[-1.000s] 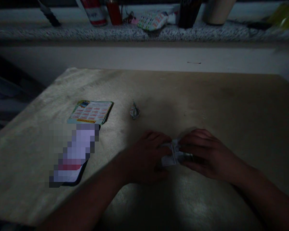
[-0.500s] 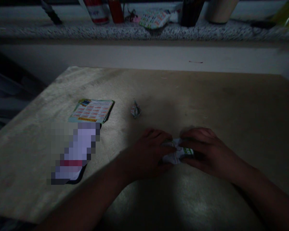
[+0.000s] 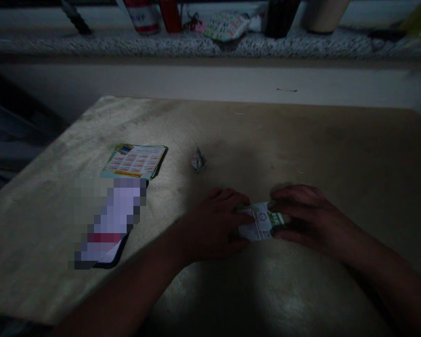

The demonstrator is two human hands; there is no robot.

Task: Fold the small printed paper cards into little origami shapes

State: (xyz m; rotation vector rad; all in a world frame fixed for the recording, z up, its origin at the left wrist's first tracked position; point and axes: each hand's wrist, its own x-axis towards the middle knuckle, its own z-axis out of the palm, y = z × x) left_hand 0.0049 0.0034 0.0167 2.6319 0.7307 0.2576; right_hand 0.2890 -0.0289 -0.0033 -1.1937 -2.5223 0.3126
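A small piece of printed paper (image 3: pixel 260 224), white with a green band at its right end, lies on the table between my hands. My left hand (image 3: pixel 217 227) holds its left end, index finger resting on top and thumb along the near side. At the right end, my right hand (image 3: pixel 307 215) grips the paper near the green band, fingers at the far edge and thumb at the near edge. Farther back stands a small folded paper piece (image 3: pixel 198 160) with a pointed top. Neither hand touches it.
A stack of printed leaflets (image 3: pixel 136 160) lies on the left of the table (image 3: pixel 337 150), with a phone (image 3: pixel 114 220) just nearer, its screen blurred out. Behind, a speckled stone ledge (image 3: pixel 182 47) carries a patterned packet (image 3: pixel 227 27), a red-and-white container (image 3: pixel 142 16) and dark cups.
My right hand has shifted slightly right along the paper, uncovering more of its print and the green band. My left hand stays nearly in place.
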